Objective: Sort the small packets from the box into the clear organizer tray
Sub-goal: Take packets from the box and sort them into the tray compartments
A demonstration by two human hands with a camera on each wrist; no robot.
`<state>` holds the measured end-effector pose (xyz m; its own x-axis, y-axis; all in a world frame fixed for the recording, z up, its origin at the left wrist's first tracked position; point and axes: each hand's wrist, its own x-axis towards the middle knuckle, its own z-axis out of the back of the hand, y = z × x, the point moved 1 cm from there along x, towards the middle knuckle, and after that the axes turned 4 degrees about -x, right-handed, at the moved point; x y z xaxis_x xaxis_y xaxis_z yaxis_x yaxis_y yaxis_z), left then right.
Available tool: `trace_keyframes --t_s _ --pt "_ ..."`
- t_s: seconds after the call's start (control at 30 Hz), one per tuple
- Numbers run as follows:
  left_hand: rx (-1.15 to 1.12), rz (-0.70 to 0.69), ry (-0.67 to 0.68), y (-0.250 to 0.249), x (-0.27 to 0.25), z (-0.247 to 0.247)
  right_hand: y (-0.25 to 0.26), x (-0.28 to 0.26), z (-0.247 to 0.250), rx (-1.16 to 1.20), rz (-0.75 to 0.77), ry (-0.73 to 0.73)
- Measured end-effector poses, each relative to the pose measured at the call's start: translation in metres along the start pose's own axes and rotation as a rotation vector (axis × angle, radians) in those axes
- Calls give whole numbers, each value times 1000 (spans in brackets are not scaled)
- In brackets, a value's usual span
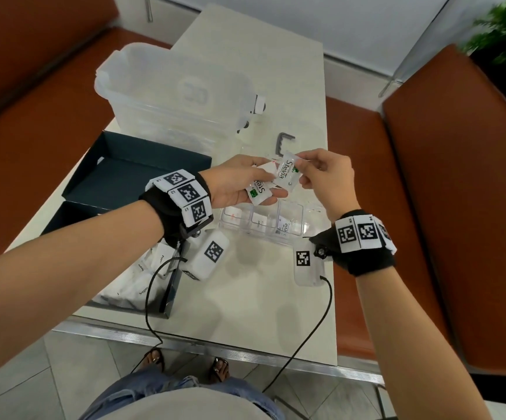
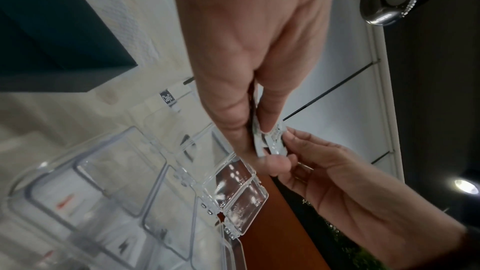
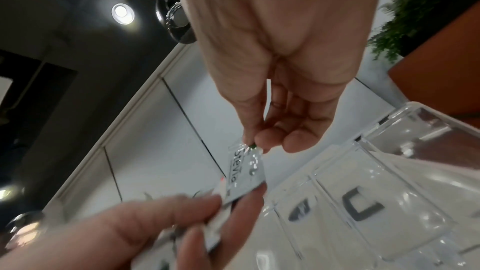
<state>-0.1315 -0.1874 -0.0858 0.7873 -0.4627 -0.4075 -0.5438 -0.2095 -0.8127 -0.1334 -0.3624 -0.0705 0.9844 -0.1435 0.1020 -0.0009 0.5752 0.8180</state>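
The right hand pinches one small white paper packet with the word Stevia on it between thumb and fingertip, by its top corner. My guess is it holds only the corner so the packet can slide out from the others. The left hand is curled around a little bunch of white paper packets, fanned out so each one can be read and picked. The pinched packet touches this bunch at its low end, so it is not free yet.

Right under both hands sits the clear plastic organizer tray with small square pockets, its lids open. Some pockets already have a packet inside; one shows the same Stevia word. I think the pinched packet belongs there, a short drop down.

Behind the left wrist, near the person, is the dark blue cardboard box with more white packets lying in it. Past the left hand lies the box's dark lid, turned up. Farther out stands a big cloudy plastic tub. A small grey clip lies just past the hands.

The black wires hanging from the wrists could snag. The open lids stand close to the right hand and could get bumped.
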Motion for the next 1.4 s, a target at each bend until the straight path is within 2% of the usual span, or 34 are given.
trace_keyframes --t_s 0.13,0.37,0.47,0.83,1.0,1.17,1.4 --pt "33 -35 -69 4 1 8 -16 10 14 5 -99 -31" --pt "15 -55 -128 4 -4 16 -53 8 -8 -510 -112 228" --pt "8 -53 -131 4 -5 15 -62 3 -22 -709 -125 265" --pt "11 -56 -120 4 -4 16 -79 -3 -46 -1131 16 315" --pt "15 -49 -124 5 -2 16 -82 -5 -47 -1209 5 424" --pt "12 -41 -128 6 -1 16 -84 0 -46 -1176 -50 517" --pt "-91 -14 -126 3 -1 13 -81 0 -45 -1057 -53 448"
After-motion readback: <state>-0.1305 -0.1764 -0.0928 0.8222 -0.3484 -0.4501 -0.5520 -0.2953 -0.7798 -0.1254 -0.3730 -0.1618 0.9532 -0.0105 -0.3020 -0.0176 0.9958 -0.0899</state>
